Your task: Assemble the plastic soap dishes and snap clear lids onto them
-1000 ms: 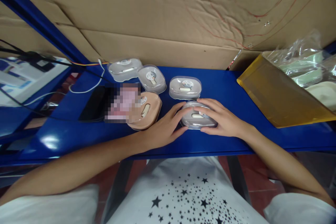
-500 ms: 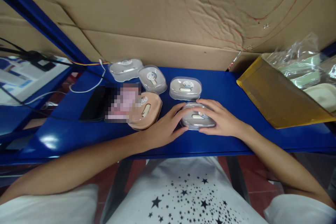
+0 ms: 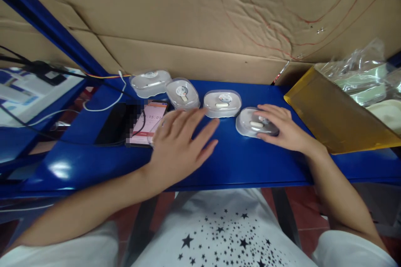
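Curving round the right end of the grey case [image 3: 249, 123], the right fingers [image 3: 274, 119] were partly closed, with hold of it. The left fingers [image 3: 205, 134] were spread wide, over a mostly hidden case [image 3: 151, 140]; whether they touched it, I could not tell. A phone [image 3: 153, 117] lay just left of them on the desk [image 3: 232, 162], and a white case [image 3: 222, 106] stood beyond and between both sets of fingers. A box [image 3: 338, 117] sat right of the right fingers.

We read the digits 15:01 [image 3: 155, 117] on the phone [image 3: 143, 135]; what stands left of them is unclear. Round stickers [image 3: 223, 98] on the clear boxes [image 3: 223, 111]: print too small for us.
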{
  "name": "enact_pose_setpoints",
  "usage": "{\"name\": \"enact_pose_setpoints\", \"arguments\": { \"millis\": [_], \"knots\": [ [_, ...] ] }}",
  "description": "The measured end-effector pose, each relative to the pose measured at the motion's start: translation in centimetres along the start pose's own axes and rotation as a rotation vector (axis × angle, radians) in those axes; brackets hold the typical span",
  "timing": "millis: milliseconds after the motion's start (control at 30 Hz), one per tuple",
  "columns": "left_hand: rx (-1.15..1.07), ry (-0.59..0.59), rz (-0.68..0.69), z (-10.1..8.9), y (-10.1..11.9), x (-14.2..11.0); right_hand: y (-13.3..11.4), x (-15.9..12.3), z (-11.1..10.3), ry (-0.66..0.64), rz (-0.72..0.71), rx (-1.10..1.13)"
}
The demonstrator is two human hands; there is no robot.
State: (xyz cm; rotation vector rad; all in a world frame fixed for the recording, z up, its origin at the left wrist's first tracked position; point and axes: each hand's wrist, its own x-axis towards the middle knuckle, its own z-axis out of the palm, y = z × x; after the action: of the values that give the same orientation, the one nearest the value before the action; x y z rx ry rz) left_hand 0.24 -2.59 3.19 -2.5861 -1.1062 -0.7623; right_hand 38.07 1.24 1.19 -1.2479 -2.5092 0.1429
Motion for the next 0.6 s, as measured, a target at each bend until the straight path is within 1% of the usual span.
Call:
{"name": "enact_pose_setpoints", "arguments": {
  "millis": [67, 100, 200, 300, 400, 467, 500, 533, 600],
  "knots": [
    [0.127, -0.031, -0.144, -1.5, -0.7, 0.4, 1.4, -0.4, -0.4, 0.050, 0.072, -0.053],
    [0.175, -0.063, -0.191, -2.0, -1.0, 0.6, 2.0, -0.6, -0.5, 0.082, 0.102, -0.081],
    [0.251, -0.178, -0.251, -2.3, -1.4, 0.9, 2.7, -0.6, -0.4, 0.163, 0.157, -0.168],
    [0.281, -0.269, -0.276, -1.8, -1.1, 0.9, 2.0, -0.1, -0.3, 0.236, 0.183, -0.274],
    [0.324, -0.379, -0.273, -1.1, -0.8, 0.7, 0.1, 0.7, -0.3, 0.282, 0.162, -0.319],
    [0.306, -0.438, -0.231, -0.7, -0.7, 0.5, -1.5, 1.4, -0.2, 0.237, 0.071, -0.280],
    [0.269, -0.448, -0.181, -0.5, -0.6, 0.4, -2.4, 1.7, -0.1, 0.190, 0.010, -0.244],
    [0.213, -0.449, -0.103, -0.3, -0.5, 0.2, -3.2, 2.0, 0.1, 0.133, -0.053, -0.197],
    [0.078, -0.423, 0.101, 0.2, -0.2, -0.1, -4.8, 2.6, 0.8, 0.005, -0.170, -0.077]
  ]
}}
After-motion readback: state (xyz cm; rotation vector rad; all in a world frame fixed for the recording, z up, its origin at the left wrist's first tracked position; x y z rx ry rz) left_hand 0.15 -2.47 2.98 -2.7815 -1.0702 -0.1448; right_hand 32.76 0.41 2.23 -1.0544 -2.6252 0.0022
